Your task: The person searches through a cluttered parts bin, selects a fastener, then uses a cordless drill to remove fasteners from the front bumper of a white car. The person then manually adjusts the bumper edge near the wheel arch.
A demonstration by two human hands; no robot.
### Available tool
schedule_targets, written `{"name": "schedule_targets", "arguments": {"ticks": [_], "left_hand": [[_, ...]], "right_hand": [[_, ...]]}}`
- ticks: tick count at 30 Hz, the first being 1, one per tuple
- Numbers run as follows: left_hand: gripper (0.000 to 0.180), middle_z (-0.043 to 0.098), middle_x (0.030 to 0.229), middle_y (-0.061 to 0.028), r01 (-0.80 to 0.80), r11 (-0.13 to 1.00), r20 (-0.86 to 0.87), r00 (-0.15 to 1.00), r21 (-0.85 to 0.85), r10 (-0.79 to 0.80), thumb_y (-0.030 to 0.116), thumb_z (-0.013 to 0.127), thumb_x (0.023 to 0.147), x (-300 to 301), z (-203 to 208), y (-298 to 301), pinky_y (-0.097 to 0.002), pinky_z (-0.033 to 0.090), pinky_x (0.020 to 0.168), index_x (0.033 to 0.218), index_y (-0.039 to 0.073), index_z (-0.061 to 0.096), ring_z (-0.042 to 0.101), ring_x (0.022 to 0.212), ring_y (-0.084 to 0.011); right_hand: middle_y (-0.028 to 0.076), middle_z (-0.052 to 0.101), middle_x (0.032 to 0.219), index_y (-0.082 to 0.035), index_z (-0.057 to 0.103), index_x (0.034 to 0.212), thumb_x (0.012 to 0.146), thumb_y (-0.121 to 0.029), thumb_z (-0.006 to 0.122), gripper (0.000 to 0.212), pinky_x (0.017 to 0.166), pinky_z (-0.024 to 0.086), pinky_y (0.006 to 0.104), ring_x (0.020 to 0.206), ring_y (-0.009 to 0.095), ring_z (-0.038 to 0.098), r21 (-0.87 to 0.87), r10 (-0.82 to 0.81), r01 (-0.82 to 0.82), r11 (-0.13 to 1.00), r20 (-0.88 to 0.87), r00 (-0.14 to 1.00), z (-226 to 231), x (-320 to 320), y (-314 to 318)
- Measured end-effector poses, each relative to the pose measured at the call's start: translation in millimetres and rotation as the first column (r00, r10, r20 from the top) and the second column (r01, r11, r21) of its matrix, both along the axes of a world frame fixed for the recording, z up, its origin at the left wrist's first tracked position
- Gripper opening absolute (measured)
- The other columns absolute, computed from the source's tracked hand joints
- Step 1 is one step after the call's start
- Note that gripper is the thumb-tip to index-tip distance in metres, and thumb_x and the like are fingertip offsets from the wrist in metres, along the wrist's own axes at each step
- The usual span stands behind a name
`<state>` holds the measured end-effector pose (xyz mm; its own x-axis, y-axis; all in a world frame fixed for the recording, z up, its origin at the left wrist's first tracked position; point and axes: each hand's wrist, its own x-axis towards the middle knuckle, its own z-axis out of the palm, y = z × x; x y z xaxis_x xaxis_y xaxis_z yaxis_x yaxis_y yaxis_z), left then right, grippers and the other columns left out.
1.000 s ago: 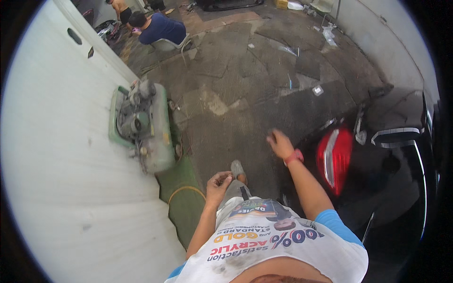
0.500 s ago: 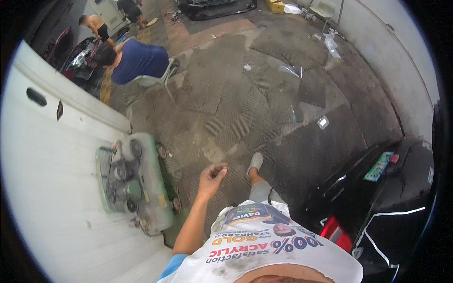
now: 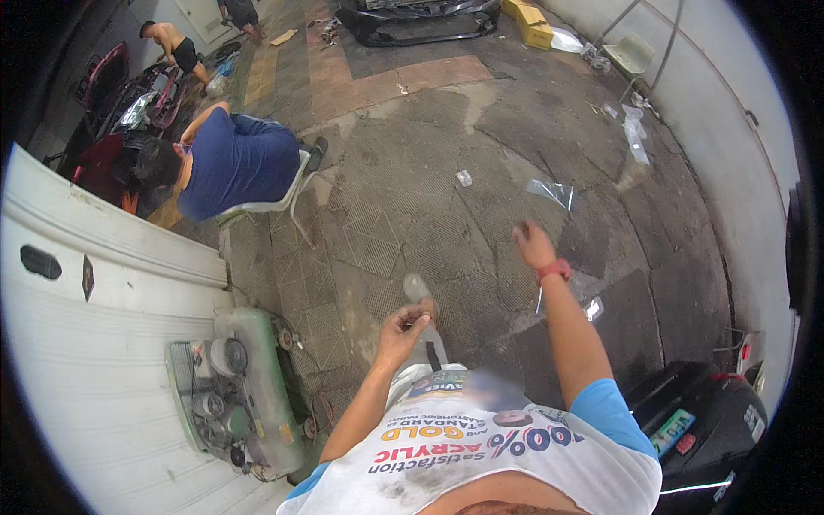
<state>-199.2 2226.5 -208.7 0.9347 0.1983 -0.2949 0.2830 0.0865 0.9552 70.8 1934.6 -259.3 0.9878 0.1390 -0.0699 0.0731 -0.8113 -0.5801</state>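
Observation:
My left hand (image 3: 401, 336) is in front of my white printed shirt, low in the head view. Its thumb meets the fingertips in a pinch; anything between them is too small to make out. My right hand (image 3: 534, 245) swings ahead over the floor at arm's length, a red band (image 3: 554, 270) round its wrist. Its blurred fingers look loosely bent and apart, with nothing seen in them. Neither hand touches anything around it. One grey shoe (image 3: 416, 287) shows beyond the left hand.
A green air compressor (image 3: 257, 386) stands left, by a white panel wall (image 3: 103, 343). Ahead left, a person in blue (image 3: 245, 167) sits on a chair near red car parts. A black car (image 3: 712, 421) is at right. Plastic scraps (image 3: 551, 192) lie on the floor; a black bumper (image 3: 421, 24) lies far ahead.
My right arm has come into view, reaching forward. I have moved ahead: the compressor and black car sit lower in view, and the seated person looks nearer. My left hand stays pinched.

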Motion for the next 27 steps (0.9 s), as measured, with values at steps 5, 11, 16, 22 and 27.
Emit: {"name": "schedule_targets", "arguments": {"ticks": [5, 11, 16, 22, 27], "left_hand": [[0.023, 0.073, 0.102, -0.0052, -0.012, 0.999, -0.039, 0.999, 0.048, 0.014, 0.015, 0.071, 0.095, 161.9, -24.7, 82.2, -0.0280, 0.051, 0.088, 0.114, 0.002, 0.071, 0.065, 0.095, -0.0121], [0.025, 0.073, 0.100, -0.0026, -0.071, 0.980, 0.000, 0.997, 0.188, 0.072, 0.018, 0.071, 0.095, 351.8, 34.2, 190.7, -0.0289, 0.051, 0.084, 0.115, 0.003, 0.072, 0.064, 0.090, -0.0123], [0.025, 0.073, 0.099, -0.0031, -0.099, 0.973, 0.023, 0.995, 0.207, 0.096, 0.017, 0.071, 0.095, 504.5, 59.6, 270.5, -0.0287, 0.051, 0.084, 0.114, 0.002, 0.072, 0.063, 0.090, -0.0122], [0.020, 0.072, 0.103, -0.0047, -0.280, 0.955, 0.012, 0.960, 0.096, 0.281, 0.013, 0.072, 0.094, 675.8, -7.7, 338.9, -0.0308, 0.049, 0.090, 0.112, 0.005, 0.072, 0.064, 0.098, -0.0144], [0.021, 0.069, 0.098, -0.0005, -0.349, 0.937, -0.104, 0.932, 0.010, 0.349, 0.014, 0.073, 0.094, 820.1, -18.7, 370.6, -0.0267, 0.047, 0.084, 0.113, 0.005, 0.070, 0.060, 0.091, -0.0101]], "right_hand": [[0.028, 0.064, 0.125, 0.000, 0.059, 0.131, 0.095, -0.040, 0.063, 0.054, 0.100, 0.049, 0.0481, 0.117, 0.044, 0.062, 0.127, 0.046, -0.043, 0.991, -0.016, 0.999, -37.4, 152.0, 73.1], [0.021, 0.068, 0.124, -0.006, 0.063, 0.129, 0.094, -0.034, 0.060, 0.044, 0.102, 0.049, 0.0462, 0.118, 0.038, 0.063, -0.265, 0.074, -0.291, 0.919, -0.608, 0.790, -206.3, 131.7, 23.1], [0.017, 0.066, 0.131, -0.011, 0.069, 0.125, 0.097, -0.028, 0.049, 0.038, 0.104, 0.049, 0.0460, 0.119, 0.034, 0.064, -0.337, -0.072, -0.483, 0.808, -0.870, 0.487, -239.3, 90.6, -39.5], [0.019, 0.062, 0.136, -0.008, 0.063, 0.132, 0.096, -0.033, 0.055, 0.044, 0.108, 0.045, 0.0456, 0.125, 0.035, 0.059, -0.409, -0.320, -0.203, 0.890, -0.876, 0.360, -189.8, 283.3, 26.6], [0.020, 0.058, 0.140, -0.006, 0.058, 0.138, 0.095, -0.037, 0.061, 0.053, 0.111, 0.042, 0.0452, 0.131, 0.035, 0.054, -0.434, -0.231, -0.205, 0.877, -0.756, 0.613, -216.8, 605.9, 128.1]]}}
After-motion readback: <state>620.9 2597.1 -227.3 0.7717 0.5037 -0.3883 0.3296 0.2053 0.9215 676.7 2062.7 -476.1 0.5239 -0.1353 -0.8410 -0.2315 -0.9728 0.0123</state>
